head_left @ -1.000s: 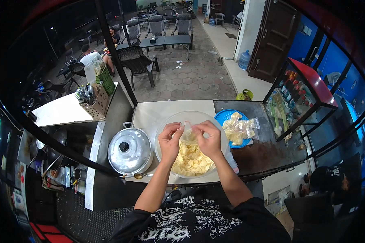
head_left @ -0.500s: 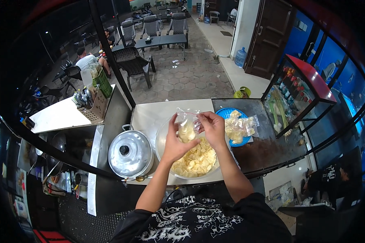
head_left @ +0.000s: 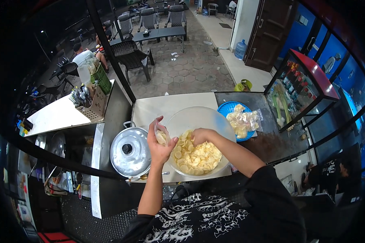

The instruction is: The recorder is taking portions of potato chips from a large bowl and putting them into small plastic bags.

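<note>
In my left hand (head_left: 159, 149) is a small clear plastic bag (head_left: 162, 135) with pale round crackers in it, held upright at the left side of a large translucent tub (head_left: 215, 115). My right hand (head_left: 202, 137) reaches down into the tub, its fingers curled into the loose yellowish crackers (head_left: 202, 158). The fingertips are partly hidden among them. To the right, a blue plastic basket (head_left: 227, 108) carries several filled clear bags (head_left: 243, 121) of crackers.
A lidded metal pot (head_left: 129, 152) stands just left of the tub. At the right is a glass case (head_left: 296, 89) with bottles and green stalks. A cutlery box (head_left: 94, 106) sits on the left counter. Tables, chairs and seated people are beyond the worktop.
My right hand has let go of the bag and moved down into the crackers. My left hand has drawn left with the bag, away from above the crackers.
</note>
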A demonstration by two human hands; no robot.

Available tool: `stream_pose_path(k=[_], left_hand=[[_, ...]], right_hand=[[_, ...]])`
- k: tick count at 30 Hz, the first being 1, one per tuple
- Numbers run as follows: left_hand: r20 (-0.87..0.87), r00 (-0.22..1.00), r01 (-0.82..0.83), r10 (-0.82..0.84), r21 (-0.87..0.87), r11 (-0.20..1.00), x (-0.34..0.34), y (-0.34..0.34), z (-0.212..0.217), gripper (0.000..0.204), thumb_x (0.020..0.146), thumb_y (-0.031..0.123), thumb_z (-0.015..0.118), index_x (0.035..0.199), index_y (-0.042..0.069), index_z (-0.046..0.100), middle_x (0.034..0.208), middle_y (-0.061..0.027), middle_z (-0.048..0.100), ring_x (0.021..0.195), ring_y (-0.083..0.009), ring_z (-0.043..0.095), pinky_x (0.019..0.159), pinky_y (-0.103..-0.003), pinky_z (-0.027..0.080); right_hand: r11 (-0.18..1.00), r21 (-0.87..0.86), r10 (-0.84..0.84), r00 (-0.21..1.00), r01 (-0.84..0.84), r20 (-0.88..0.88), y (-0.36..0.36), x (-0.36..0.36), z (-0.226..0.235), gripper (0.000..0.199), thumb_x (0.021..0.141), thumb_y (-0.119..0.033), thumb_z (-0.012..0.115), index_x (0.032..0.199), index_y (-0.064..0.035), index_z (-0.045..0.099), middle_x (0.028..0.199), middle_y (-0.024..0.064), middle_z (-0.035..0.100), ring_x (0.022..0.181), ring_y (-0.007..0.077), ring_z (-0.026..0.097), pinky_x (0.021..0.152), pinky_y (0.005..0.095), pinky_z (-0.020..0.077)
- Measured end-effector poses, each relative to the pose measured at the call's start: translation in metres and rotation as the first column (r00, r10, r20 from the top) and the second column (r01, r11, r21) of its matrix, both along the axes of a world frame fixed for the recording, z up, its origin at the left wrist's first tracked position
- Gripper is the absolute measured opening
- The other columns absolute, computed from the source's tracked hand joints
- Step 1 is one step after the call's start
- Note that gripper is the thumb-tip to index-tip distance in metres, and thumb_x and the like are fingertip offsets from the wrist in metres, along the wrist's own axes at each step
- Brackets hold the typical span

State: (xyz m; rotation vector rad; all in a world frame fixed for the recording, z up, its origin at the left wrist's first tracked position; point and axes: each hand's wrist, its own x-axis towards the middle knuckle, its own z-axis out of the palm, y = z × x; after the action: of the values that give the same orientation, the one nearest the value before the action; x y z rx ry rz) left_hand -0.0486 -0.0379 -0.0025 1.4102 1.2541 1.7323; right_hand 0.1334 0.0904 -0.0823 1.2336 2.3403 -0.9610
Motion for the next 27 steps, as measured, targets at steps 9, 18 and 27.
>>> stream_pose_path(k=[9, 18, 27], left_hand=[[-0.066, 0.997, -0.027, 0.034, 0.093, 0.995, -0.009, -0.017, 0.0, 0.075, 0.063, 0.026, 0.082, 0.124, 0.0, 0.049, 0.09, -0.0034, 0.052, 0.083, -0.013, 0.05, 0.077, -0.028, 0.045], [-0.099, 0.995, 0.011, -0.002, 0.09, 0.996, 0.007, 0.0, 0.008, 0.082, 0.062, 0.041, 0.082, 0.123, -0.002, 0.049, 0.085, -0.0025, 0.053, 0.082, -0.0127, 0.051, 0.076, -0.028, 0.043], [-0.224, 0.966, 0.131, -0.127, 0.005, 0.991, 0.008, -0.001, 0.015, 0.074, 0.06, 0.024, 0.083, 0.12, -0.003, 0.05, 0.116, -0.0164, 0.06, 0.098, -0.0223, 0.059, 0.088, -0.034, 0.046]], right_hand=[[0.948, 0.068, 0.314, 0.948, -0.31, -0.047, -0.025, -0.018, -0.045, 0.024, 0.068, -0.011, 0.063, 0.089, -0.0016, 0.068, 0.081, 0.017, 0.067, 0.079, 0.0316, 0.065, 0.07, 0.0369, 0.0524], [1.0, -0.007, -0.001, 1.0, 0.001, -0.031, -0.049, -0.038, -0.029, 0.037, 0.068, -0.02, 0.07, 0.102, -0.0036, 0.069, 0.101, 0.0164, 0.067, 0.096, 0.0293, 0.064, 0.08, 0.0349, 0.0506], [0.954, -0.222, -0.262, 0.923, 0.203, -0.283, -0.01, 0.017, 0.051, 0.014, 0.07, -0.009, 0.066, 0.078, 0.0023, 0.065, 0.066, 0.0099, 0.064, 0.056, 0.0163, 0.064, 0.048, 0.0297, 0.0504]])
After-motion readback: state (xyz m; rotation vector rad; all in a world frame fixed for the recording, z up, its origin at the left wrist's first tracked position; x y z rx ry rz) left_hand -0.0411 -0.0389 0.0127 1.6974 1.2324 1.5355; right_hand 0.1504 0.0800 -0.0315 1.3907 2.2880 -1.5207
